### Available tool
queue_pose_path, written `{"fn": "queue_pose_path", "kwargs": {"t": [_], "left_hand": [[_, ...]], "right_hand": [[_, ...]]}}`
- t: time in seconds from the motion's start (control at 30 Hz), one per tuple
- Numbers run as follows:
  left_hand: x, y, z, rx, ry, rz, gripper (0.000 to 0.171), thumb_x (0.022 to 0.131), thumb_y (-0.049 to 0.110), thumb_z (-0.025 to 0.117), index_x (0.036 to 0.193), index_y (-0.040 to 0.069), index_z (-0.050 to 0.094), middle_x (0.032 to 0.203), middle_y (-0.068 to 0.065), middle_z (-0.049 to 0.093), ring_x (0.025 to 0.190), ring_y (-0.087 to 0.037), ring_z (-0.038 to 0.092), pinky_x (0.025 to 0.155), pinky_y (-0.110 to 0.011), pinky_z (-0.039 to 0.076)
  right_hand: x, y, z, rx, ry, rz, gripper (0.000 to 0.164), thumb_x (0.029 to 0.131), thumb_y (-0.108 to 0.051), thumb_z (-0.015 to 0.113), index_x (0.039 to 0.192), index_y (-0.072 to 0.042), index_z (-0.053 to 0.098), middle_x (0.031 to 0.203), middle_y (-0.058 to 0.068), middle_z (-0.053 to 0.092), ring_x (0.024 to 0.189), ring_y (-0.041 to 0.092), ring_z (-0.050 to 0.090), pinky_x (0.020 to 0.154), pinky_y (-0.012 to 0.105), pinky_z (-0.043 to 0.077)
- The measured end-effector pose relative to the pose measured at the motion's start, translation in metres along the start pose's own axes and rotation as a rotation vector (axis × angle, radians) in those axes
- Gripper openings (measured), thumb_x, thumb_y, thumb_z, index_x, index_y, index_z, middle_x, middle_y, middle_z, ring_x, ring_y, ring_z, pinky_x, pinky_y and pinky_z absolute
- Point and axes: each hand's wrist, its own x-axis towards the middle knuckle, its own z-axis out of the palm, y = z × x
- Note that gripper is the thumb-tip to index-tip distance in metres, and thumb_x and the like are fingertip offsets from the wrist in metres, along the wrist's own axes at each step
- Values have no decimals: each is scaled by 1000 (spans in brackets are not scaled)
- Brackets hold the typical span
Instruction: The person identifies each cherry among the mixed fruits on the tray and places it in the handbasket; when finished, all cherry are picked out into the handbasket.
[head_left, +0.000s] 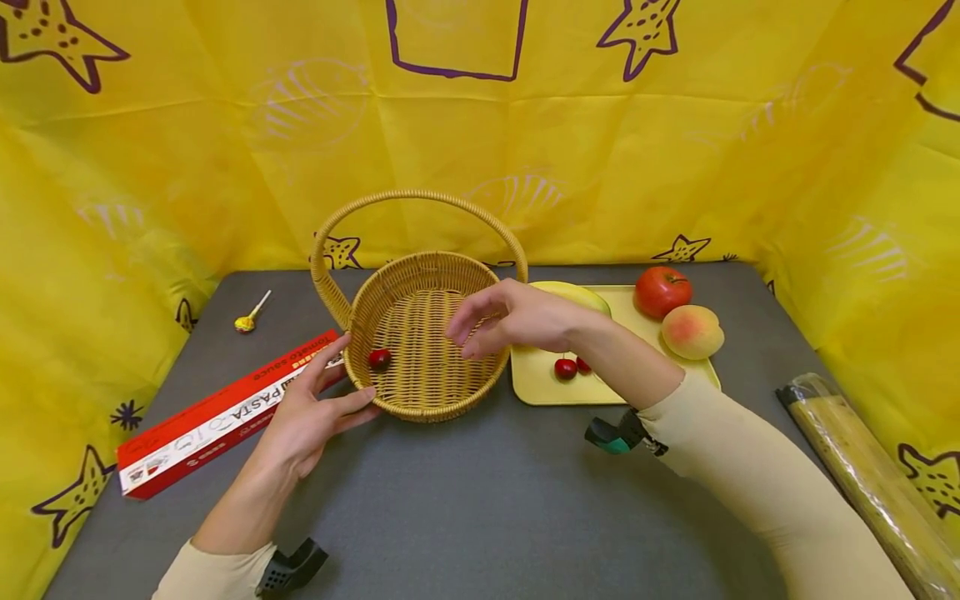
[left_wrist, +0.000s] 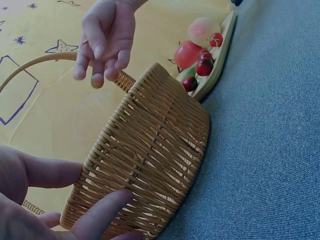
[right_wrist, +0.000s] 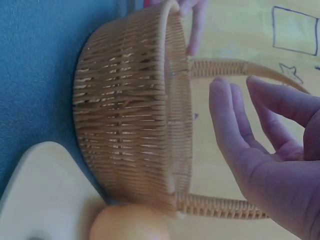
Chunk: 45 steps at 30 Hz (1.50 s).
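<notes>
Wicker basket [head_left: 422, 329], 12 o'clock on table [head_left: 465, 508]: likely light, stiff; handle [head_left: 416, 194] offers best hold. Left hand [head_left: 311, 421]: fingers spread against 8 o'clock side. Right hand [head_left: 521, 317]: empty, loosely curved, 3 o'clock.

There is one basket [head_left: 427, 268] mid-frame with one cherry [head_left: 379, 360] inside, one tray [head_left: 542, 385] right of centre with one tomato [head_left: 663, 292], one peach [head_left: 692, 332], one yellow-green fruit [head_left: 573, 292] and apparently four cherries [left_wrist: 204, 67], one lollipop [head_left: 245, 323] and one box [head_left: 225, 417] at left, and one packet [head_left: 862, 467] lower right.
</notes>
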Motion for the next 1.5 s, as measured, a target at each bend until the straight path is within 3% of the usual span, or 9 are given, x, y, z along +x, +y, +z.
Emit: {"fn": "queue_pose_path", "kwargs": {"t": [0.17,0.4,0.6,0.83,1.2,1.33,1.5], "left_hand": [[-1,0,-1,5,-2,-4,88,84,0,71,153,28,23,145,-23,26,106,-33,62,84,-46,55],[-2,0,-1,10,-7,-12,88,83,4,73,152,29,24,146,-22,25,108,-32,61,85,-45,55],[-1,0,-1,10,-9,-9,88,84,3,73,152,29,24,145,-22,26,107,-32,62,86,-47,54],[-1,0,0,8,-10,-1,89,84,2,72,153,28,23,145,-23,26,106,-32,62,86,-48,54],[-1,1,0,14,-12,-8,88,85,2,71,153,28,22,146,-23,25,108,-32,61,86,-48,54],[-1,1,0,16,-9,-8,88,85,2,71,153,28,22,146,-23,25,109,-33,61,87,-49,53],[0,1,0,13,-11,-7,88,84,3,72,153,28,22,146,-23,24,108,-32,61,86,-49,53]], "right_hand": [[-12,1,1,13,10,-3,26,83,1,71,109,-4,66,109,20,64,103,43,59,88,44,55],[-28,7,1,57,39,3,28,85,3,69,113,-2,65,112,16,65,102,34,64,91,41,54],[-39,15,-3,103,76,-30,31,85,7,67,115,5,62,114,18,64,105,40,62,90,42,55],[-54,24,-8,127,163,-58,32,84,5,69,115,3,62,118,23,59,106,40,61,91,42,54],[-86,40,-27,90,347,-17,33,85,-3,71,117,-2,62,117,18,62,108,34,62,91,40,54],[-96,47,-35,73,420,-3,34,85,-6,72,117,-4,62,117,23,62,106,34,63,91,38,55],[-104,56,-41,63,480,-9,34,85,-4,71,117,0,61,116,25,61,106,38,62,89,38,56]]}}
